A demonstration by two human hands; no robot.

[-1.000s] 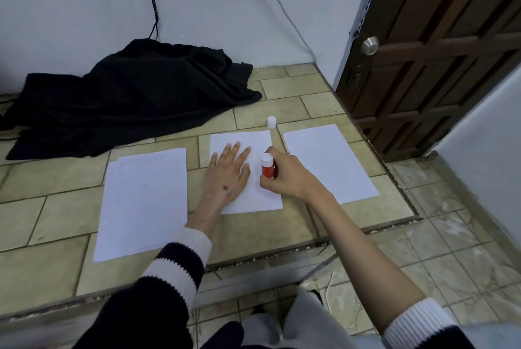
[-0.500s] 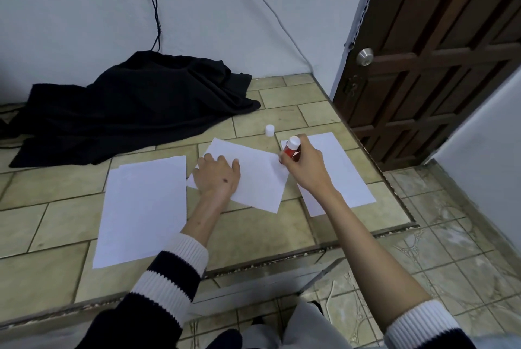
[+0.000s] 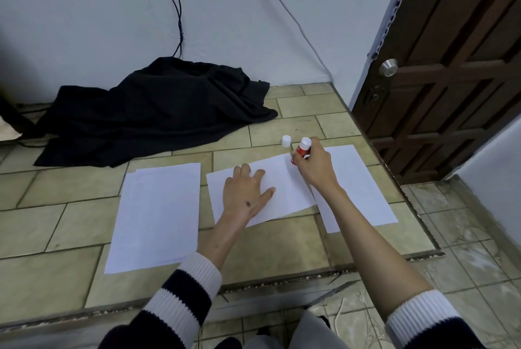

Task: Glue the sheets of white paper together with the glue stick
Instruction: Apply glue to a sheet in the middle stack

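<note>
With the left hand (image 3: 244, 196) pressing flat, fingers spread, on the middle white paper sheet (image 3: 284, 190), the right hand (image 3: 315, 168) grips the red glue stick (image 3: 301, 150) at that sheet's far right corner, seemingly gluing there; next probably comes laying that corner onto the right-hand white sheet (image 3: 363, 187) it overlaps.
</note>
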